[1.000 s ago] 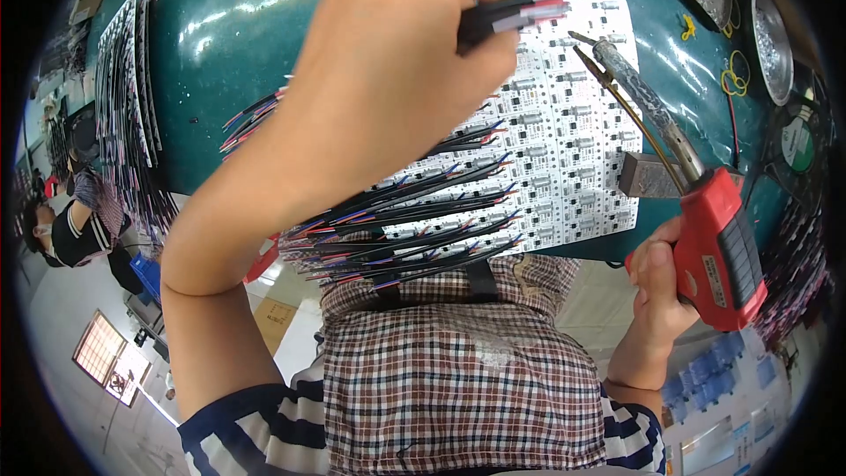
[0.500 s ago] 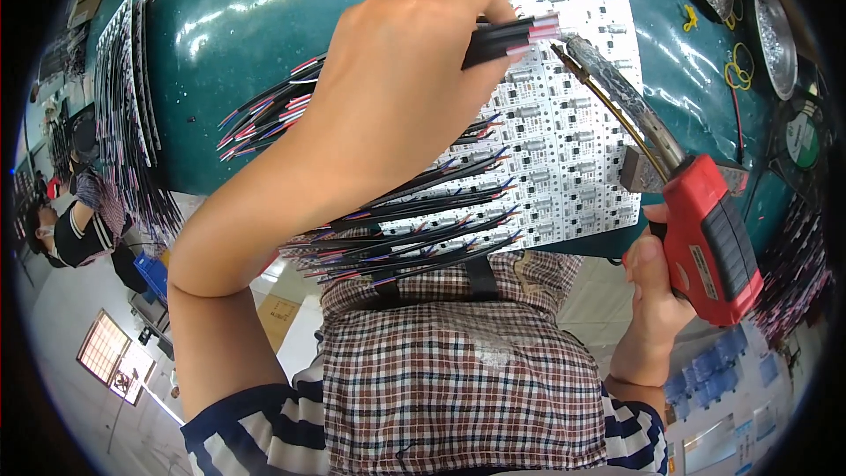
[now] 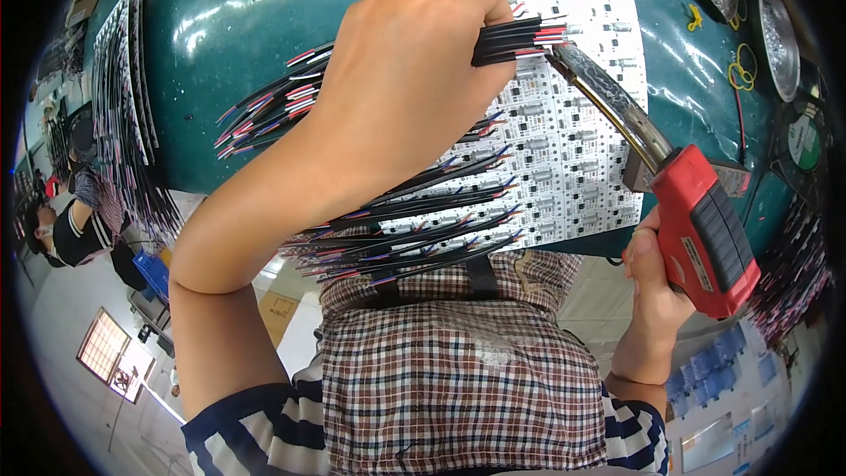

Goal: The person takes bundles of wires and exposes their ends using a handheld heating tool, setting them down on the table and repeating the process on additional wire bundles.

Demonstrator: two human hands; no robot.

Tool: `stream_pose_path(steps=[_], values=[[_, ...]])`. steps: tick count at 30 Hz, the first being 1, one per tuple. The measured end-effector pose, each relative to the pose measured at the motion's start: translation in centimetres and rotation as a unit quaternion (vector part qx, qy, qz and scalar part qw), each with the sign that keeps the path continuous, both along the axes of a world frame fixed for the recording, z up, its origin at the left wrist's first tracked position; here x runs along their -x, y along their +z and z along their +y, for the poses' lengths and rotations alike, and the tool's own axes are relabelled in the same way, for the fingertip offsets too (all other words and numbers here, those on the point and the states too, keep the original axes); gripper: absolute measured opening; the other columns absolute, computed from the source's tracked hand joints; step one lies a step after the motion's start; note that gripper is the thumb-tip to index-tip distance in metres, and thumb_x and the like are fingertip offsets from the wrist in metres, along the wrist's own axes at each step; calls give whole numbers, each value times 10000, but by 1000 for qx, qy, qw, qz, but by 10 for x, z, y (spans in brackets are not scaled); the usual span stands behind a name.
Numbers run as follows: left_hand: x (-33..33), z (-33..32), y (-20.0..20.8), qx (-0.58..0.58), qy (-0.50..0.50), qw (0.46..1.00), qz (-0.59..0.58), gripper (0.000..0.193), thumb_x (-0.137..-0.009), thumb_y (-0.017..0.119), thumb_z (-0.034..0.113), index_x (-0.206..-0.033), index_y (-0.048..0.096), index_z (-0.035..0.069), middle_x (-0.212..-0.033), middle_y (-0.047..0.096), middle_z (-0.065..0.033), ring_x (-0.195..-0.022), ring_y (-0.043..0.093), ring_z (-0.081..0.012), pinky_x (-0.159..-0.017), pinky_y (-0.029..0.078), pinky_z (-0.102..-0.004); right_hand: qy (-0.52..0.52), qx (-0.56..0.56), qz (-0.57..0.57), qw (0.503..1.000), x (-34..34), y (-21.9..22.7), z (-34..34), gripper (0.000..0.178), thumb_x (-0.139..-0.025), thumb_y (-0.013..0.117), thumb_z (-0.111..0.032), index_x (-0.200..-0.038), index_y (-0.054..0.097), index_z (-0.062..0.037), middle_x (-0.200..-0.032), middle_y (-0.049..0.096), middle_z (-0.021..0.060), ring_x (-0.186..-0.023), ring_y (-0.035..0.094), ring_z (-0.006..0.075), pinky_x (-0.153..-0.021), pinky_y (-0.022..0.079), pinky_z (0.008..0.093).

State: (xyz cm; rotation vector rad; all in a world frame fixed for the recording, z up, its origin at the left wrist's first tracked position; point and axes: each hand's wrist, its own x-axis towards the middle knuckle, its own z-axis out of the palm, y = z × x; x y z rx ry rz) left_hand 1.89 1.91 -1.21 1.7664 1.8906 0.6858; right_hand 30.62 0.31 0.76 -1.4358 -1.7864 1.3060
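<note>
- Wires point(image 3: 507, 42) in black sleeves, with bare-looking red and white ends, stick out to the right from my left hand point(image 3: 414, 48), whose thumb and fingers are closed on the bunch.
- My right hand point(image 3: 659, 286) is wrapped around the handle of a red soldering gun point(image 3: 705, 229) with a dark ribbed panel.
- The gun's metal barrel point(image 3: 617, 97) slants up and leftward, a thin brass-coloured tube point(image 3: 612, 115) running alongside; their tips are just beside the wire ends, and I can't tell whether they touch.
- Under all this lies a white circuit-board panel point(image 3: 582, 154), set with repeated small parts.
- Rows of black wire pairs point(image 3: 441, 207) lie across its left part, passing below my left forearm.
- More loose wires point(image 3: 269, 110) rest on the green table point(image 3: 238, 9), left of that forearm.
- A metal block point(image 3: 636, 174) sits by the panel's right edge, partly behind the gun.
- Farther right are a round metal dish point(image 3: 763, 13), a yellow loop point(image 3: 742, 75) and a green-centred reel point(image 3: 804, 141).
- At the far left stand wired board panels point(image 3: 123, 97); beyond them is a co-worker point(image 3: 75, 229) near a blue crate point(image 3: 152, 273).
- A checked apron point(image 3: 458, 361) covers my front.
</note>
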Motion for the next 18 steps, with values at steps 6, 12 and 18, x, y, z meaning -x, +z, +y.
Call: stream_pose_path(steps=[6, 12, 18], values=[[1, 0, 0, 1, -1, 1000, 4, 167, -838, 755, 124, -877, 625, 27, -630, 645, -65, -534, 607, -147, -538, 433, -282, 5, -23, -11, 1000, -4, -1, 2, 347, -847, 715, -7, -1166, 594, 52, -823, 612, 78, -540, 526, 86, -447, 409, 212], [1, 0, 0, -5, -2, 1000, 7, 175, -830, 761, 132, -862, 627, 24, -625, 634, -73, -527, 588, -160, -535, 427, -288, -29, 16, 52, 998, -2, 3, 2, 326, -857, 713, -26, -1149, 593, 57, -819, 609, 84, -521, 504, 84, -446, 390, 217], [3, 2, 0, -32, -5, 999, 7, 200, -808, 780, 156, -857, 656, 6, -644, 628, -95, -536, 575, -174, -543, 441, -301, -7, -19, -10, 1000, -2, 4, -1, 326, -864, 725, -50, -1140, 592, 62, -820, 601, 83, -516, 500, 82, -457, 395, 213]])
